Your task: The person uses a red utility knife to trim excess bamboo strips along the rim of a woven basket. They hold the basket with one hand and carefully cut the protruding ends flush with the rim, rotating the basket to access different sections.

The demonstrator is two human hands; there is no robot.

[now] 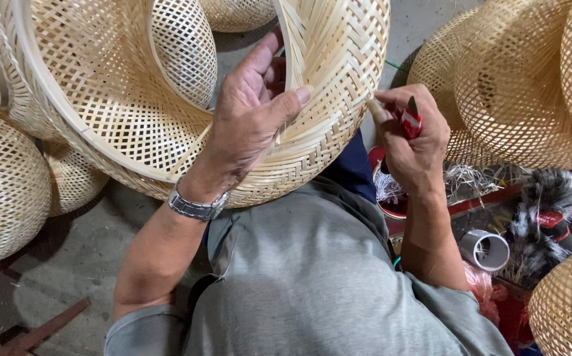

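A large woven bamboo basket [127, 112] rests on my lap, its mouth turned towards me. My left hand [249, 112] grips its rim strip, thumb pressed on the outside and fingers inside. A metal watch [195, 206] sits on that wrist. My right hand [414, 135] is closed around a red-handled cutting tool [410, 118] at the basket's right side, touching a loose bamboo strip end [375, 109].
More woven baskets lie around: at the left [2, 191], top [236, 13], right [516, 86] and lower right [569, 303]. A red bowl of thin strips [391, 191], a white tube [487, 249] and a feather duster [546, 211] sit at the right on the concrete floor.
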